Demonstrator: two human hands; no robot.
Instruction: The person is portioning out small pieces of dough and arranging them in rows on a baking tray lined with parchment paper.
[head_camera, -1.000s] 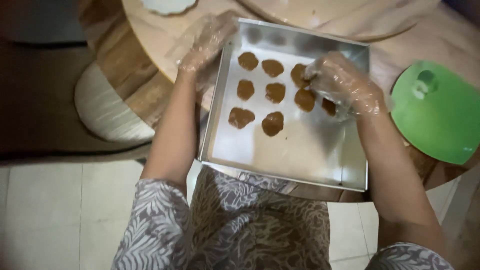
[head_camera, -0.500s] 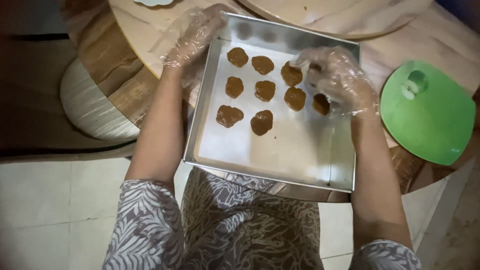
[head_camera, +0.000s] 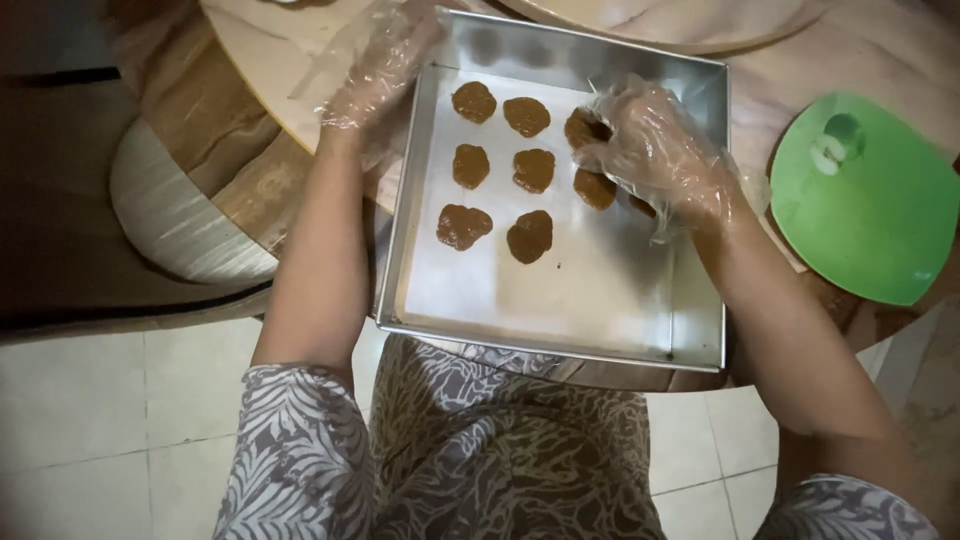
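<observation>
Surface: we lean over a round wooden table (head_camera: 250, 60), tiled floor below.
Dough pieces (head_camera: 530, 235): rows in the far half of our square metal tray (head_camera: 560, 310).
Right hand (head_camera: 650, 150): gloved, fingers curled on the right-hand row, nearer.
Left hand (head_camera: 385, 60): gloved, loosely spread on the tray's far-left corner.
Beyond: green lid (head_camera: 870, 210) right of the right hand.

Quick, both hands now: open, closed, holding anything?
Left hand: open, gloved, resting on the far left corner of the baking tray.
Right hand: gloved, fingers curled over the brown dough pieces; grip cannot be told.

Round wooden table (head_camera: 250, 70), square metal baking tray (head_camera: 560, 300) overhanging its edge, green plastic lid (head_camera: 870, 210) beside it
</observation>
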